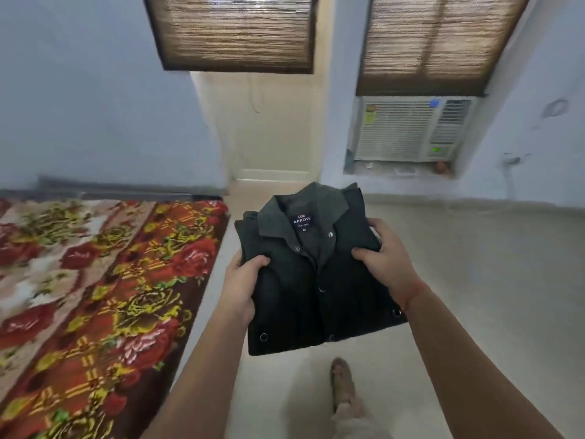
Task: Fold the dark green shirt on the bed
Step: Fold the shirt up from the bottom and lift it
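Foot (341, 380), mine, on the floor below the dark green shirt (316, 280). Shirt: folded compact, collar up, held in air right of the bed (95, 280). Left hand (242, 286), right hand (387, 263): each grip pinching one side edge. Folding looks done; next, I set it flat on the bed. Air conditioner (408, 128) beyond; nothing obstructs.

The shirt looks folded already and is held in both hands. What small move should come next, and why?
Probably carry it left and lay it flat on the bed. The dark green shirt is already a neat rectangle, collar up, gripped by the left hand and the right hand above the floor, beside the bed.
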